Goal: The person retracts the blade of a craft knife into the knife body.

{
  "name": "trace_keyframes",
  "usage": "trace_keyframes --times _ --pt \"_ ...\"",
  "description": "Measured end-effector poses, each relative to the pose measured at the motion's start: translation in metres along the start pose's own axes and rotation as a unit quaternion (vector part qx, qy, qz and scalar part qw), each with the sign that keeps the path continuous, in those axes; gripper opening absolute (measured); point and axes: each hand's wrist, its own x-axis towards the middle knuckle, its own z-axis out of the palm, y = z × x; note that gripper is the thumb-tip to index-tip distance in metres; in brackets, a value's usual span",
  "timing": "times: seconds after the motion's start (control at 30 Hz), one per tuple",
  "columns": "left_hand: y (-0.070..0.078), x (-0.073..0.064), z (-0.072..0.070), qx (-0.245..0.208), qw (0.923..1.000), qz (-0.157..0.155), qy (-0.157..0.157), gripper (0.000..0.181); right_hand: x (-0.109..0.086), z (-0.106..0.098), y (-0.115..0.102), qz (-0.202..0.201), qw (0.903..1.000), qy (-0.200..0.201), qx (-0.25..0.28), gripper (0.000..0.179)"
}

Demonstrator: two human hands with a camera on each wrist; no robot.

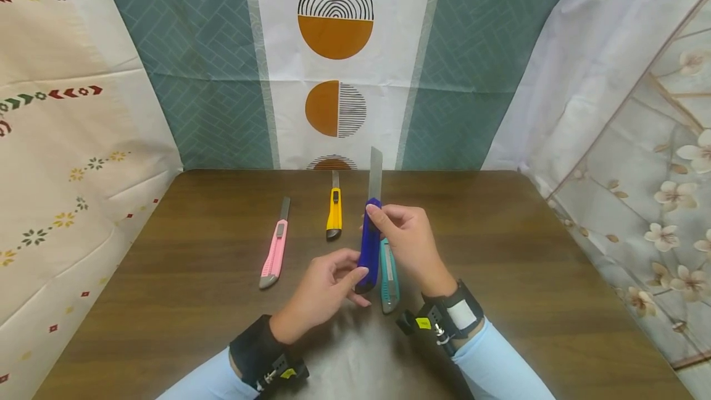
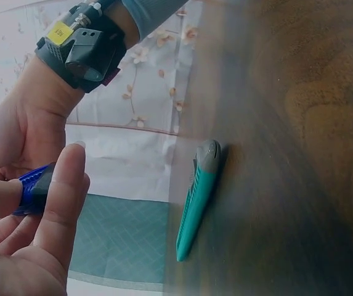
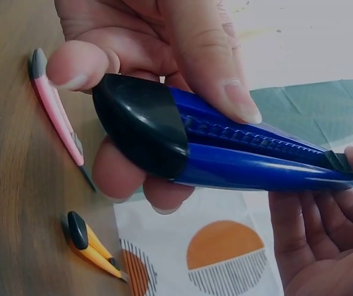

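Note:
A blue utility knife [image 1: 370,245] with a black end cap is held up above the table, its long blade [image 1: 376,171] extended and pointing away from me. My left hand [image 1: 324,286] grips its lower end, thumb on the body and fingers behind. Higher up, near the black slider [image 3: 337,161], my right hand [image 1: 413,242] pinches it between thumb and fingers. Beneath and just right of it, a teal utility knife [image 1: 390,279] lies on the table. Farther left lie a yellow utility knife [image 1: 334,212] and a pink utility knife [image 1: 275,252], both with blades out.
The brown wooden table [image 1: 183,301] ends at a patterned curtain [image 1: 466,79] at the back. Flowered cloth [image 1: 666,202] hangs along the right side, and cream printed cloth [image 1: 66,159] along the left. Each wrist wears a black strap with a camera device.

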Motion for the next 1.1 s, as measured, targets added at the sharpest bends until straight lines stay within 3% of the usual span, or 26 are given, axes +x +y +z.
trace_keyframes --times 0.53,1.1 --pt "0.0032 0.0 -0.0004 0.004 0.9999 0.012 -0.01 0.031 -0.0008 -0.0024 -0.0006 -0.039 0.9992 -0.005 0.009 0.033" --pt "0.0027 -0.0012 0.003 0.017 0.9996 0.023 -0.001 0.031 -0.0003 -0.0031 0.0007 -0.045 0.9987 -0.012 0.02 0.031"
